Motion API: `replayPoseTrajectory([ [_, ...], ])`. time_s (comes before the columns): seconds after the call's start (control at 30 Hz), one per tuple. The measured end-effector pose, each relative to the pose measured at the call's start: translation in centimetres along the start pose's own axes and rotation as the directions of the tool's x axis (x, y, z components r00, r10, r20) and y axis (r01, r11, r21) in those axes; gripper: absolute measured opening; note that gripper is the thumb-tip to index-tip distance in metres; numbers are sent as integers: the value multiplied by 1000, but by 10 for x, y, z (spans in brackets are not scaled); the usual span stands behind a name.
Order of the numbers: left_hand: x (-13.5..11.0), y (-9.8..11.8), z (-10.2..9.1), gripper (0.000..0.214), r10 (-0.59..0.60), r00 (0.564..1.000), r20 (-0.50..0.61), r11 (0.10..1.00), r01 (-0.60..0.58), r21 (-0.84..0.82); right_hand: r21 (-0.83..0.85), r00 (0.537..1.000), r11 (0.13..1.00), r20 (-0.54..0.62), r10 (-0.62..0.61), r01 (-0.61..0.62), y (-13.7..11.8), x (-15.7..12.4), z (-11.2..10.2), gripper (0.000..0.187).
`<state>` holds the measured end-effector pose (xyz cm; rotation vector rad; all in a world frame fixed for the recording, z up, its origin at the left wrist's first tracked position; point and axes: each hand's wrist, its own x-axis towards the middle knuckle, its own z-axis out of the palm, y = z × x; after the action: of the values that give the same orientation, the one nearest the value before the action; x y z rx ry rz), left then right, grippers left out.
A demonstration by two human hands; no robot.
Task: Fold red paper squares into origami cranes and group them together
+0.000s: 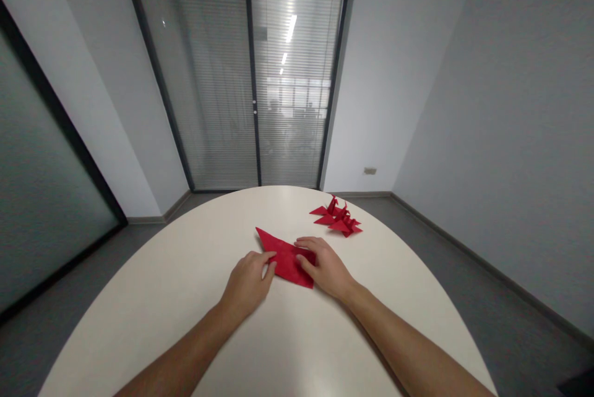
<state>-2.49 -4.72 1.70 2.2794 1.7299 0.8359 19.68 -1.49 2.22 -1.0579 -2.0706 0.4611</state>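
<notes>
A folded sheet of red paper (285, 259) lies on the table in front of me, one pointed corner toward the far left. At its near left edge, my left hand (253, 276) is closed, pinching the paper between thumb and fingertips. My right hand (325, 264) holds the right part, its thumb on the paper and its fingers curved over the far edge. The palm hides the right end of the sheet. Beyond my right hand stand several red paper cranes (341, 221), grouped closely together.
The round white table (185, 298) fills the foreground, with its curved edge beyond the cranes. Past it are a glass door with blinds (223, 106), grey walls, and a wall socket (370, 170). A dark-framed glass panel (41, 187) stands at left.
</notes>
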Motion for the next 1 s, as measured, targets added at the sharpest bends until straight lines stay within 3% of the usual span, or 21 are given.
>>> replayPoseTrajectory([
  [0.17, 0, 6, -10, 26, 70, 998, 7, 983, -70, 169, -35, 976, 995, 203, -83, 92, -17, -5, -1, 55],
  [0.27, 0, 4, -10, 26, 104, 995, -9, 969, -99, 225, -65, 962, 994, 265, -69, 89, -18, -6, 0, 74],
  [0.33, 0, 0, -5, 27, 151, 989, -10, 967, -145, 210, -79, 959, 993, 275, -67, 92, -16, -6, 0, 77],
  [0.43, 0, -8, 3, 39, 206, 978, 29, 959, -208, 195, -92, 958, 990, 276, -76, 105, -14, -6, 0, 72],
  [0.77, 0, -20, 10, 47, 119, 983, 142, 966, -147, 214, -140, 944, 974, 304, -131, 180, -19, -4, -6, 40],
  [1.0, 0, -26, 8, 46, 82, 975, 209, 974, -123, 191, -135, 883, 958, 437, -172, 253, -13, -3, -15, 29],
])
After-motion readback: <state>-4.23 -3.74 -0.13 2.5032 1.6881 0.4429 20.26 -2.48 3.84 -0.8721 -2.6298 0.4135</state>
